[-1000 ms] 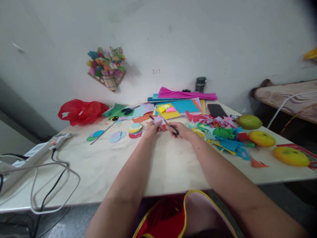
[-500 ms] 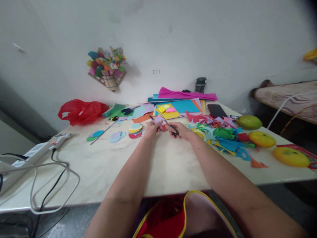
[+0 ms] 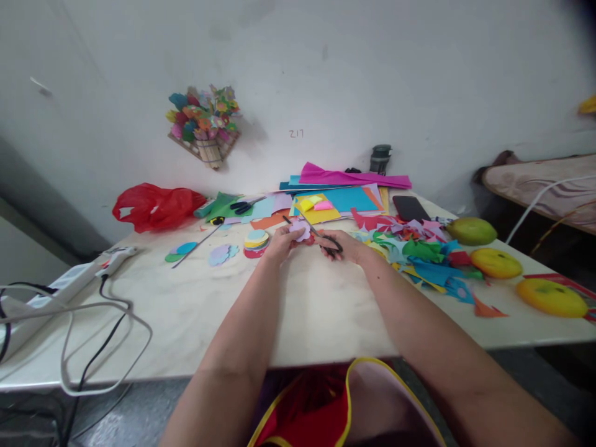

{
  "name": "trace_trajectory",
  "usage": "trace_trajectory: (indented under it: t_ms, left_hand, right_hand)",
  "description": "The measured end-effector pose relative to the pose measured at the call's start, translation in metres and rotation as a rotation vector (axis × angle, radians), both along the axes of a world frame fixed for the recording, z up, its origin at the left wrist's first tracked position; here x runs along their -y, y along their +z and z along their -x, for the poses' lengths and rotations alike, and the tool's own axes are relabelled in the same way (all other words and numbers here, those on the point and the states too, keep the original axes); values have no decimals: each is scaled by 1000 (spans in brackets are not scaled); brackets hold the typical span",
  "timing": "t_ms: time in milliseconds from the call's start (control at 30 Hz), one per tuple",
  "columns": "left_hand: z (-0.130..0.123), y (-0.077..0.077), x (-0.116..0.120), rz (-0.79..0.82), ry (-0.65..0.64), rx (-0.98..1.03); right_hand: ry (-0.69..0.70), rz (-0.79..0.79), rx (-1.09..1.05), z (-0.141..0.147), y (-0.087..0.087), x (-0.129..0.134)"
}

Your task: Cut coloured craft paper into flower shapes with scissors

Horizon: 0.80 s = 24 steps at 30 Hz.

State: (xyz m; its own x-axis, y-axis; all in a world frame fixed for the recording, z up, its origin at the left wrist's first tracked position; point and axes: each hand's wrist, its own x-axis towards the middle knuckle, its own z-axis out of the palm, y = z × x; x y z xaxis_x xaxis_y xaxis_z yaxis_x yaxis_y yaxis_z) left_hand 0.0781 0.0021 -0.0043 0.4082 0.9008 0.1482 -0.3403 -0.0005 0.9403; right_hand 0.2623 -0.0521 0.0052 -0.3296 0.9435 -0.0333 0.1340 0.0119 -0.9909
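Pinched in my left hand [image 3: 283, 242] is a small purple paper flower [image 3: 300, 230] with a scalloped edge. My right hand [image 3: 343, 246] is closed around the black handles of a pair of scissors [image 3: 332, 246], whose blades point up and left beside the flower. Left of my hands lies a stack of round paper discs [image 3: 256, 241], yellow, blue and red. Farther left are scalloped light-blue paper flowers [image 3: 221, 254] and blue and green paper circles [image 3: 186, 248] by a thin stick [image 3: 195, 247]. A bit of red paper shows beneath my fingers.
Paper scraps [image 3: 423, 251] and several mangoes [image 3: 496, 262] cover the right side. Coloured sheets [image 3: 354, 200], a phone [image 3: 410, 208] and a second pair of scissors [image 3: 242, 207] lie behind. A red bag [image 3: 156, 206] and a power strip [image 3: 60, 292] with cables are at left.
The purple flower has turned in my left hand and shows more of its scalloped face. The scissors handles are spread wider. The whole view has shifted slightly.
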Motion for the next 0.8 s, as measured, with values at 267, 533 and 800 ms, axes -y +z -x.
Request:
trace_trajectory:
  t_ms: [267, 533, 800]
  left_hand:
    - [4, 0, -1, -8, 28, -42]
    - [8, -2, -4, 21, 16, -59]
    - [9, -4, -6, 3, 25, -74]
  right_hand:
    - [29, 4, 34, -4, -2, -2]
    - [81, 17, 41, -9, -2, -3]
    - [86, -26, 100, -10, -1, -2]
